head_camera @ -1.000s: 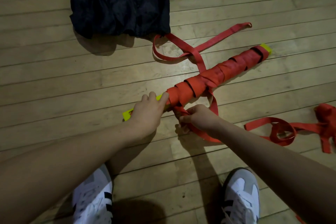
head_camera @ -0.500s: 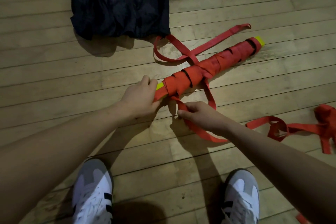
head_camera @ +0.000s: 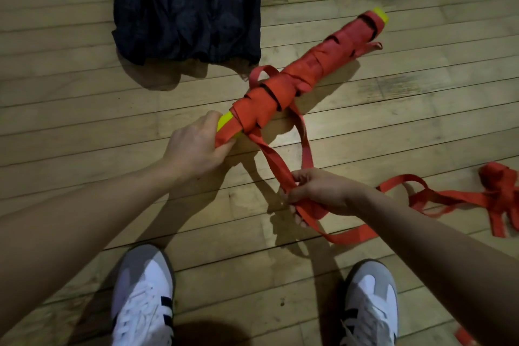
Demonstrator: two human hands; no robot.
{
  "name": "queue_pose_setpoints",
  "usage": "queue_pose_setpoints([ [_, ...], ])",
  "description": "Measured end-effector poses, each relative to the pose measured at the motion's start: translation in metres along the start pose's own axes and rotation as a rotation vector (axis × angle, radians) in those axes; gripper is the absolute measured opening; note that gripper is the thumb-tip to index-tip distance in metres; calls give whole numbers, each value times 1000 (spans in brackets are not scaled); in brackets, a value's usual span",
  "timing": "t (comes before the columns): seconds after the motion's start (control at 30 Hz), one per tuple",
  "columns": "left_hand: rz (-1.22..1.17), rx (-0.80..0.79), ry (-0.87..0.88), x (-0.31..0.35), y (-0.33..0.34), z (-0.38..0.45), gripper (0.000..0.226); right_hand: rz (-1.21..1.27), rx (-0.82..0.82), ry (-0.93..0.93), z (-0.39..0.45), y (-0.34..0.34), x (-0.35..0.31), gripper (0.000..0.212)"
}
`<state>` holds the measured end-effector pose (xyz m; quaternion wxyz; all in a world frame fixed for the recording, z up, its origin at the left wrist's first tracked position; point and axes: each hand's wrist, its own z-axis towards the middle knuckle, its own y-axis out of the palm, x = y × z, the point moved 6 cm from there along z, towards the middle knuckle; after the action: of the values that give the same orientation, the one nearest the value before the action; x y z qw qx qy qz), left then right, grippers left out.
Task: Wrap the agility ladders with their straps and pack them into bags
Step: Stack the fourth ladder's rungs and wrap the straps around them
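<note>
Dark bag (head_camera: 185,5) at 11 o'clock, contents hidden; left hand (head_camera: 193,146) grips the ladder (head_camera: 297,78), right hand (head_camera: 317,191) clutches the strap (head_camera: 283,174)

- one bundle of yellow ladder rungs wound in red webbing strap (head_camera: 303,81), lying on the pale wooden plank floor (head_camera: 421,109)
- one loose red webbing strap tail (head_camera: 306,149) running off the bundle
- one heap of red strap (head_camera: 500,194) at the right edge
- one crumpled dark fabric bag (head_camera: 185,5)
- two bare hands: left (head_camera: 193,146), right (head_camera: 317,191)
- two white and grey sneakers (head_camera: 143,298)
</note>
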<state>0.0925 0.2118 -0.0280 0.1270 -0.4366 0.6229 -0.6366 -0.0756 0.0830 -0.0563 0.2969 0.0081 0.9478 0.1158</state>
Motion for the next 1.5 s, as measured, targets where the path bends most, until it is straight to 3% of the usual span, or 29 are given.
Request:
queue_pose_setpoints([
  [0.13,60,44,-17,-4,-4,6,47,87,149,-85,4,-7,-6,27],
  [0.27,181,66,-9,-1,-2,12,47,188,139,-134,12,-2,-14,26],
  [0.43,467,45,-3,13,5,20,71,139,206,-97,18,3,-27,43],
  [0.63,391,-73,37,20,23,12,43,166,277,-83,20,1,-21,41],
  [0.8,307,-147,163,26,33,-1,44,184,289,-72,23,0,-11,24],
  [1.0,71,-224,19,15,33,-5,39,68,309,-76,20,1,-9,32],
  [1.3,323,-247,51,26,28,-4,53,140,333,-143,22,6,-15,25],
  [1.5,160,-423,-22,30,37,-15,67,213,339,-141,25,8,-8,16],
])
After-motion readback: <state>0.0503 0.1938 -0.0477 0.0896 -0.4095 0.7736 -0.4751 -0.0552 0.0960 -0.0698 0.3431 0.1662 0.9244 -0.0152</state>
